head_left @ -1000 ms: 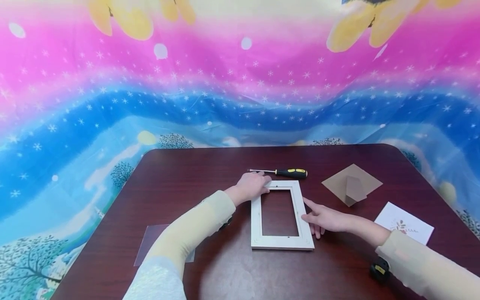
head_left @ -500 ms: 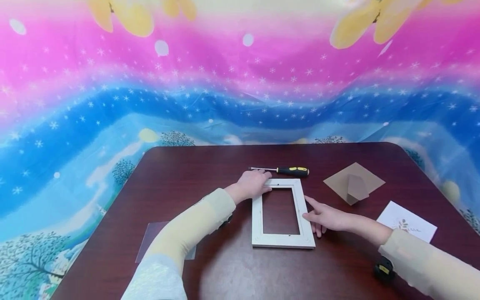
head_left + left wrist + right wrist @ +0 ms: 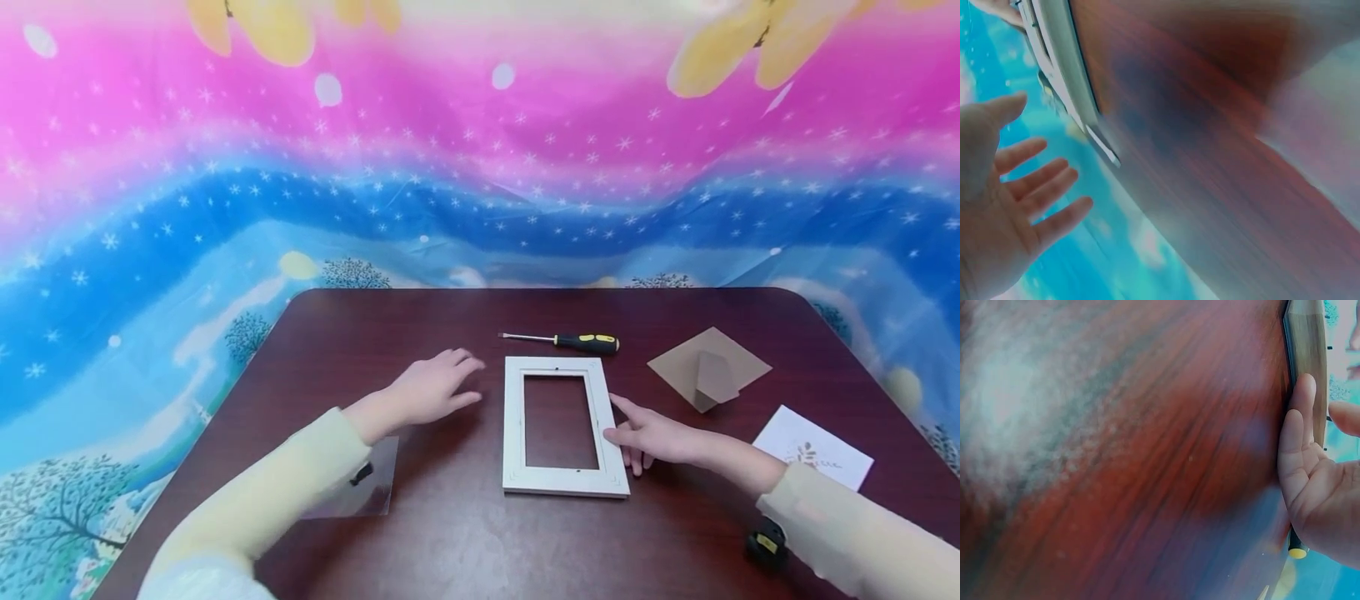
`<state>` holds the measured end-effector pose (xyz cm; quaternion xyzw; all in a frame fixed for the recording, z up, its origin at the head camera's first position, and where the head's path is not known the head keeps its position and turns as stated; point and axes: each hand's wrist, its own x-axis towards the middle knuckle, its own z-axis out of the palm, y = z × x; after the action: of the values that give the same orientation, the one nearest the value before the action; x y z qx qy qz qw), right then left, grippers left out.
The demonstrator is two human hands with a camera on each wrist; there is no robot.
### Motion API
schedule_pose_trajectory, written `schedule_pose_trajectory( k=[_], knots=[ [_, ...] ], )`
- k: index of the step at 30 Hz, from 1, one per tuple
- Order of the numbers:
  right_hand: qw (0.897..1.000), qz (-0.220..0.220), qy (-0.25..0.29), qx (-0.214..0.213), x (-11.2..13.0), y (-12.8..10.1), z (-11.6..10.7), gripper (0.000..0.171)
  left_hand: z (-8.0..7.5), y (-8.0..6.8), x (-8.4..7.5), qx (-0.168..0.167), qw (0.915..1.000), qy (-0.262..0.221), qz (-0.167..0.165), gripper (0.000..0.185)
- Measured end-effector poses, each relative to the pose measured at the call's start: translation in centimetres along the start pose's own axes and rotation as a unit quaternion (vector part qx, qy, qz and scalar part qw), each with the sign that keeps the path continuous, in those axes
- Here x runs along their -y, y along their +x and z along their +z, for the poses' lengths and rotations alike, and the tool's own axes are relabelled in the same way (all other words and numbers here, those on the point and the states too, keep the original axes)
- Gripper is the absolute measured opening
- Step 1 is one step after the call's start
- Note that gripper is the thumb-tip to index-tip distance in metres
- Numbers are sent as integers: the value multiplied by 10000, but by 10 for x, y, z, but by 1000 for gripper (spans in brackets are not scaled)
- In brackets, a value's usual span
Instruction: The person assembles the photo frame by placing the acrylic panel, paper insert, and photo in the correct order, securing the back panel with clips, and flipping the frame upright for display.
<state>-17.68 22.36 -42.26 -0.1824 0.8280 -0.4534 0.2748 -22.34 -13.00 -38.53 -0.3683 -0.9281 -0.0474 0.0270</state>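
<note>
At the near left of the dark red-brown worktop lies a clear plastic sheet, partly under the left forearm in its pale yellow sleeve. Just right of it the left hand is held above the wood with its fingers straight and spread (the left wrist view shows the palm bare, nothing in its grip), a short gap left of the white picture frame.

That frame lies flat near the middle of the worktop, long sides running near to far, the wood showing through its opening. Beyond its far edge, close by but apart, a screwdriver with a black and yellow handle lies crosswise, its blade pointing left.

Against the frame's right long side rests the right hand; its fingers are laid straight along the outer edge (touching it, not curled round it), so its grip is loose and holds nothing.

Farther right sits a brown backing board with its stand flap raised, well apart from the frame. Nearer, at the right edge, lies a white printed card, and nearest the person a small black and yellow object beside the right sleeve, too small to identify.
</note>
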Motion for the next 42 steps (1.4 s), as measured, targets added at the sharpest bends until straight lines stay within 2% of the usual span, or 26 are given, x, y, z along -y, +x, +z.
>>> schedule_pose_trajectory(
  k=[5, 12, 15, 19, 24, 27, 36, 42],
  knots=[
    [10000, 1, -24, -20, 0, -1, 1, 75, -6, -49, 21, 240, 9992, -32, -306, 45],
    [10000, -37, -63, -62, 0, -2, 1, 76, -16, -99, 44, 164, 9921, -537, -1124, 47],
    [9999, -25, -78, -70, 0, -2, 1, 76, -17, -117, 47, 327, 9855, -853, -1431, 58],
    [10000, 19, -51, -71, -1, -3, 1, 76, -16, -135, 43, 753, 9762, -1221, -1625, 81],
    [9999, 29, -41, -107, -1, -3, 1, 75, -10, -148, 35, 1194, 9654, -1444, -1813, 100],
    [9999, -2, -72, -134, -1, -2, 1, 75, -7, -152, 31, 1299, 9638, -1375, -1880, 103],
    [9998, -62, -75, -177, 1, -3, 1, 76, -4, -149, 23, 1173, 9701, -935, -1907, 100],
    [9998, -25, -2, -181, 1, -4, 3, 76, -2, -146, 20, 1136, 9715, -808, -1915, 97]
  ],
)
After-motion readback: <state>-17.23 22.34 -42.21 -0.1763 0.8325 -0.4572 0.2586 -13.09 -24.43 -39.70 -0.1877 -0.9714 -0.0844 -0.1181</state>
